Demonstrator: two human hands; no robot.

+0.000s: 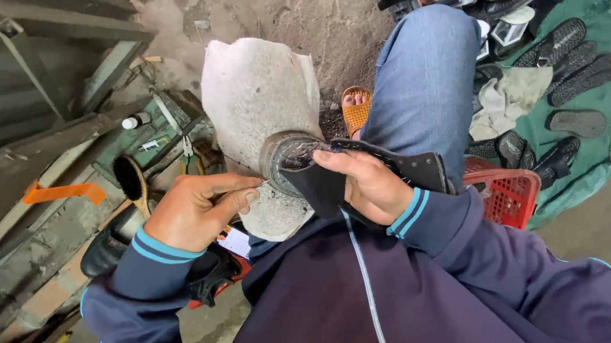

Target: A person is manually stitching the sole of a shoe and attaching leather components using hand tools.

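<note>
1. Closest to the camera, a black shoe (338,179) is kept over the lap, heel end pointing to about 10 o'clock, long axis running out toward 4 o'clock.
2. It's gripped by the right hand (366,183), fingers clamped round the upper.
3. At 9 o'clock from the heel, the left hand (196,209) is pinched shut, just beside it; what's pinched can't be made out.
4. Farther out at 12 o'clock, a pale sheet (256,95) is spread on the ground.

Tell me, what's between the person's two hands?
In the head view, the round grey heel of the black shoe sits between the left hand and the right hand, over a pale stone slab.
</note>
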